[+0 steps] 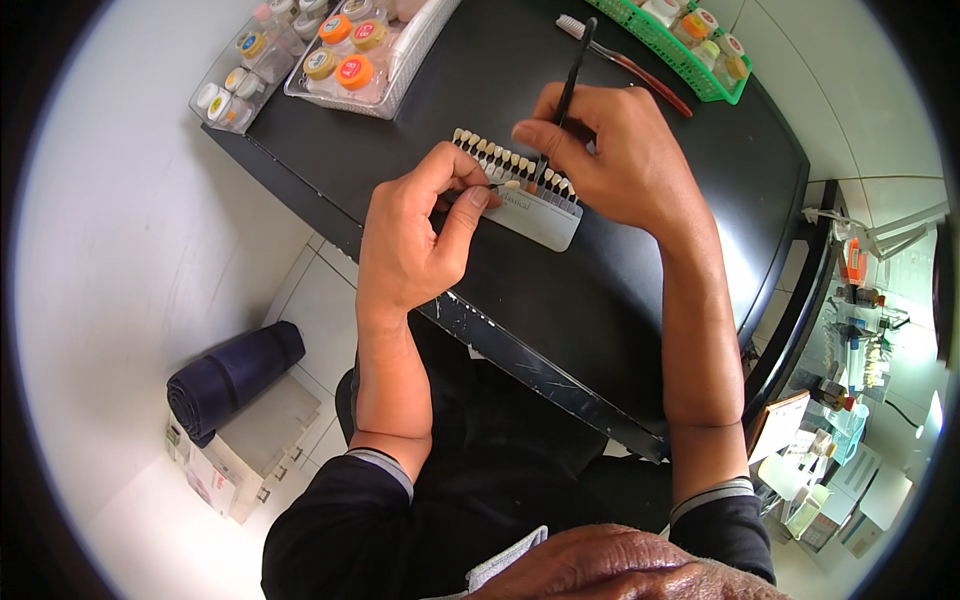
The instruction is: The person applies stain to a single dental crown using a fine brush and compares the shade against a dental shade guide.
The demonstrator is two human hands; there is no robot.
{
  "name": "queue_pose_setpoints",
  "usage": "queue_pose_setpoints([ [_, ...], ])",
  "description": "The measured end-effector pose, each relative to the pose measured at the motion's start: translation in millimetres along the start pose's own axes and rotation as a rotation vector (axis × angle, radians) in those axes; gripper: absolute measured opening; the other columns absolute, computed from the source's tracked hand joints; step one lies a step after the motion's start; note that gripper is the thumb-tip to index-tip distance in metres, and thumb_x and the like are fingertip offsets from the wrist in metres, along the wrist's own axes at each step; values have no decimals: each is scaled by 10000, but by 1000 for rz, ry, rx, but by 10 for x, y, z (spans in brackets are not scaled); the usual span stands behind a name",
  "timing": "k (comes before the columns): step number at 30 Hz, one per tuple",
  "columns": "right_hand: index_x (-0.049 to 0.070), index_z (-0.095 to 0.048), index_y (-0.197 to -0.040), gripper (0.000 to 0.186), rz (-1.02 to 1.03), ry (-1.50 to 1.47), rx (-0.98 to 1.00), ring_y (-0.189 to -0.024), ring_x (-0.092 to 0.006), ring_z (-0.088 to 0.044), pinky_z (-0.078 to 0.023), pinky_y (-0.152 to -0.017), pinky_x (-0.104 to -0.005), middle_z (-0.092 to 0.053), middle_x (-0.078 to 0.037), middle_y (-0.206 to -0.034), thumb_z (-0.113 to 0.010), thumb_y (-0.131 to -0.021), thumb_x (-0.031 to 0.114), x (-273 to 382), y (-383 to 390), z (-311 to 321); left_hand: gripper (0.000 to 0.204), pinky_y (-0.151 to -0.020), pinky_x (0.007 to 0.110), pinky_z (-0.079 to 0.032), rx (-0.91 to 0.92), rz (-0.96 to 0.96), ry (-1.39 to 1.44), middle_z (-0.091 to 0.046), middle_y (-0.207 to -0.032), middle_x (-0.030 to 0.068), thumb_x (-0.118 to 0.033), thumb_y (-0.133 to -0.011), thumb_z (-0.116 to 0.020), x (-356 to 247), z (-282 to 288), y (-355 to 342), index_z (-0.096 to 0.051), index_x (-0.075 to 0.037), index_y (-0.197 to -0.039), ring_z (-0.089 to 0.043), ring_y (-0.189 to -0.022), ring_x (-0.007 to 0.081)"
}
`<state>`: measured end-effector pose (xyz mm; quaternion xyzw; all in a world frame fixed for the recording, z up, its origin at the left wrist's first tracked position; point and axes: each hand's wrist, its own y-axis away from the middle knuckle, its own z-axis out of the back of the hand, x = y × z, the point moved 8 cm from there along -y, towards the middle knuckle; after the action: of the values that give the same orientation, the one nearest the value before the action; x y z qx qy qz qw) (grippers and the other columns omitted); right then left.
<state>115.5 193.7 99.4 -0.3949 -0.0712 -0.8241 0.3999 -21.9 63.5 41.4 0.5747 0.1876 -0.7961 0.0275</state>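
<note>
On the black table lies a dental shade guide (535,222), a pale grey holder with a row of tooth-shaped tabs along its far edge. My left hand (415,225) is at its left end, thumb and fingers closed on a single shade tab (512,185) just over the holder. My right hand (630,150) grips a slim black-handled brush (575,70), held steeply. Its brownish tip points down by the row of tabs, close to the tab in my left hand; whether it touches anything I cannot tell.
A white basket (405,75) of capped jars stands far left, beside a clear box (235,105) of small jars. At the far right are a green basket (690,60) of jars and a red-handled toothbrush (640,72). A rolled dark mat (235,380) lies low left. Cluttered shelving (830,430) stands right.
</note>
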Motion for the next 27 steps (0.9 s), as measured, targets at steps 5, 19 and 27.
queue_pose_setpoints([
  [5,63,-846,-940,186,-12,-70,10,-564,-329,-635,-481,-586,-432,-700,-174,-664,-830,-973,245,-33,15,-20,58,-780,320,-621,4,11,9,-804,-855,134,-9,-1047,-674,-6,-14,-7,-637,10,-1007,-838,-857,221],
  [19,78,-826,-1216,248,130,621,-570,-1035,-378,-706,-573,-928,-489,-762,-156,-1113,-791,-975,125,-939,56,607,114,-779,291,-589,23,-8,-32,-786,-840,133,-54,-1088,-658,29,-14,-10,-634,27,-1010,-842,-886,223],
  [27,115,-818,-1189,189,-168,507,-338,-957,-392,-718,-571,-884,-482,-801,-141,-1110,-776,-1011,162,-1074,36,657,133,-713,274,-558,27,12,-63,-792,-841,125,-82,-1092,-663,62,14,15,-636,13,-1003,-839,-871,207],
])
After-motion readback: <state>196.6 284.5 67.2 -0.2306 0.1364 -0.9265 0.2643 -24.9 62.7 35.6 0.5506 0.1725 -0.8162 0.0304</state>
